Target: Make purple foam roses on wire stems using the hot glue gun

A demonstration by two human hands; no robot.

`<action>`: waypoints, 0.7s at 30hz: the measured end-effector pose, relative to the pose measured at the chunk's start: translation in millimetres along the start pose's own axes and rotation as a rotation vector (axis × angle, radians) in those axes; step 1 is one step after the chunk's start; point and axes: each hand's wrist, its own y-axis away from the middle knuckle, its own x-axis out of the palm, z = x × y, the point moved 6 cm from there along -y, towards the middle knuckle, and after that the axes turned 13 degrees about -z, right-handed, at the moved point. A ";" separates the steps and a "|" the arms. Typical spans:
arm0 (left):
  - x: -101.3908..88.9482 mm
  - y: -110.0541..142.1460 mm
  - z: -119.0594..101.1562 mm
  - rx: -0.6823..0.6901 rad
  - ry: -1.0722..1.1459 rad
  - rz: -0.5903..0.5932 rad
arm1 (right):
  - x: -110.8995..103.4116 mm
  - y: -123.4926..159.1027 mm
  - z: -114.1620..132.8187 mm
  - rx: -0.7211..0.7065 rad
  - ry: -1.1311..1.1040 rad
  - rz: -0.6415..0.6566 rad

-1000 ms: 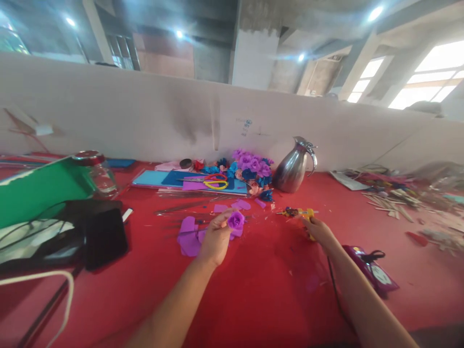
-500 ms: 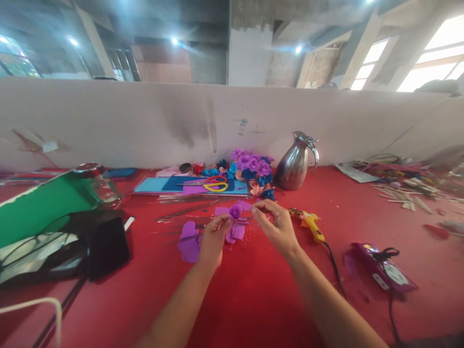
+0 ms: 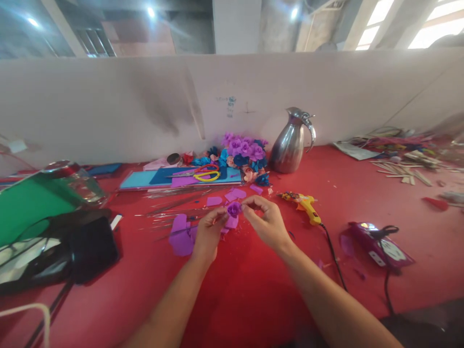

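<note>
A small purple paper flower (image 3: 234,209) is held above the red table between my two hands. My left hand (image 3: 208,232) pinches it from the left, and a thin dark stem sticks out to the left behind that hand. From the right, the thumb and forefinger of my right hand (image 3: 266,220) are closed on the flower's edge. Loose purple paper petals (image 3: 181,237) lie to the left of my left hand. More purple pieces (image 3: 235,194) rest just beyond the flower. Thin wires (image 3: 170,205) are spread on the table to the left.
A yellow glue gun (image 3: 306,208) lies right of my hands, its cord near a purple power strip (image 3: 384,246). Scissors (image 3: 206,175) rest on coloured paper. Finished paper flowers (image 3: 246,150) and a metal jug (image 3: 290,145) stand by the wall (image 3: 145,106). A black phone-like object (image 3: 92,246) lies left.
My right hand has moved left to the flower and now touches its right edge. My left hand still grips the flower. The camera view has tilted down and shifted slightly.
</note>
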 end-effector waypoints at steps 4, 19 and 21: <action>-0.7 -0.6 4.7 -0.020 0.019 0.028 | 3.6 0.0 -7.8 0.151 -0.111 0.034; 4.9 -1.4 6.9 -0.060 0.160 0.128 | 9.8 3.5 -11.8 0.241 -0.181 0.096; 5.7 -0.8 6.5 -0.063 0.165 0.133 | 9.6 3.6 -10.6 0.237 -0.184 0.095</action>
